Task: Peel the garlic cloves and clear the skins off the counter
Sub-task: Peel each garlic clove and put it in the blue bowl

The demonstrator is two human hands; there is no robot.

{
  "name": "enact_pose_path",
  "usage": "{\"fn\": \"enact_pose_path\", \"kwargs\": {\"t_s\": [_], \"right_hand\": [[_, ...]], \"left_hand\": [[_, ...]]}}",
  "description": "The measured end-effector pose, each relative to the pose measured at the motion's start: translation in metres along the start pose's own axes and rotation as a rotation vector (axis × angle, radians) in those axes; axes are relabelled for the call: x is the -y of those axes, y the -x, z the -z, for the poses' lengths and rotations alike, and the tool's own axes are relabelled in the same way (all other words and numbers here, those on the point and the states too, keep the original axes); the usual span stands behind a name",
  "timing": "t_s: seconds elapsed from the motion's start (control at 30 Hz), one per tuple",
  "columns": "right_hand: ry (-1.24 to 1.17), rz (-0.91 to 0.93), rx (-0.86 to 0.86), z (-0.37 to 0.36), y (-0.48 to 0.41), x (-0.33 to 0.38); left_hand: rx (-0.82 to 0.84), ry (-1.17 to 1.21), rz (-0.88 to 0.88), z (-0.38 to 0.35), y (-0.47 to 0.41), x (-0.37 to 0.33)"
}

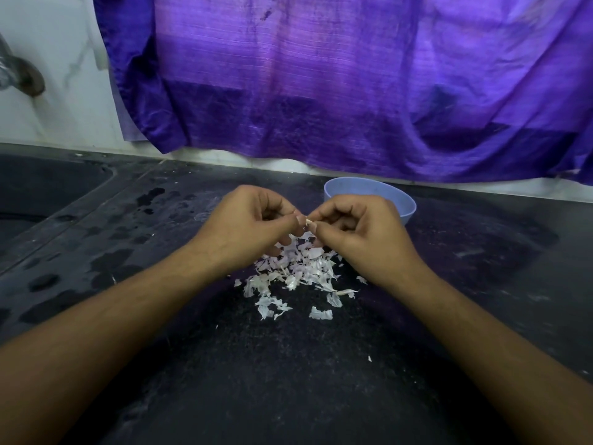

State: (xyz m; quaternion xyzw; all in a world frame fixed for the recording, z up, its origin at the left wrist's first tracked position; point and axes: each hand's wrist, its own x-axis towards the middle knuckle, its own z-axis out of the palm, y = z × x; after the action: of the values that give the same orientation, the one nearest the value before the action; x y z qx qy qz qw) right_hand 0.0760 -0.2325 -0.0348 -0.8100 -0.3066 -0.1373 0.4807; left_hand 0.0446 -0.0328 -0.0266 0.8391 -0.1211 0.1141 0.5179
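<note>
Above the dark counter (321, 364), the left hand (247, 220) and the right hand (356, 229) meet fingertip to fingertip, both with fingers curled inward. Between them they pinch a small pale garlic clove (309, 222), of which only a sliver shows between the thumbs and forefingers; how much skin remains on it cannot be told. Both forearms reach in from the bottom corners and angle toward the middle.

Directly beneath the hands lies a loose pile of garlic skins (295, 274), white and papery, spread on the counter toward the person, with a few stray flakes lying apart from the heap, one of them well to the right near the right forearm. The left hand's lower fingers hang just over the far edge of the pile.

Behind the right hand stands a pale blue bowl (385, 191), partly hidden by the knuckles; its contents cannot be seen. The counter surface is speckled and dusty, with dark wet patches (109, 261) on its left part. At the far left a sink basin (48, 187) is set into the counter, and a metal tap (19, 75) juts from the white tiled wall above it. A purple cloth (353, 85) hangs along the wall, its lower edge ending just above the back of the counter.
</note>
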Motion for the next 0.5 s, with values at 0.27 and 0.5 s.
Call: {"fn": "enact_pose_path", "kwargs": {"t_s": [0.27, 0.5], "right_hand": [[0.19, 0.057, 0.054, -0.0003, 0.0011, 0.0012], [0.181, 0.06, 0.031, 0.0026, 0.0005, 0.0041]], "left_hand": [[-0.031, -0.224, -0.063, -0.0035, 0.0021, 0.0009], [0.002, -0.153, -0.042, -0.0009, 0.002, -0.0021]]}}
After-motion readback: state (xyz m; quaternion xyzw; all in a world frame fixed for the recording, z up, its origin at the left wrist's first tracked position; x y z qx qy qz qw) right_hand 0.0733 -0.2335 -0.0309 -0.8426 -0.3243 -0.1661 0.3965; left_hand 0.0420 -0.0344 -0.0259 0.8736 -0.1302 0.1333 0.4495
